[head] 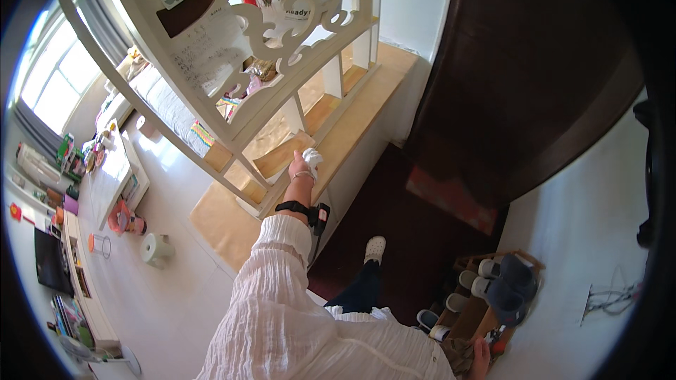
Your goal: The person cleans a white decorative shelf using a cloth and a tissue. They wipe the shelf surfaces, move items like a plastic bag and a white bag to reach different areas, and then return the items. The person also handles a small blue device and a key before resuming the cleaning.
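My left hand (298, 165) reaches forward at the end of a white sleeve, closed around a crumpled white tissue or cloth (312, 157). It is at the wood-coloured ledge (348, 140) of a low wall, by the lower openings of a white carved partition screen (240, 140). A curled tan sheet (282, 154) lies just beyond the hand. Low at the right, part of my right hand (480, 356) shows beside a brown crumpled fabric item (458, 354); its grip is hidden.
A wooden shoe rack (467, 322) with several shoes and dark blue caps (509, 293) stands at the right. A dark door (517, 63) rises ahead above a dark red mat (369, 211). Left, beyond the ledge, are a green stool (157, 249) and a white table (113, 179).
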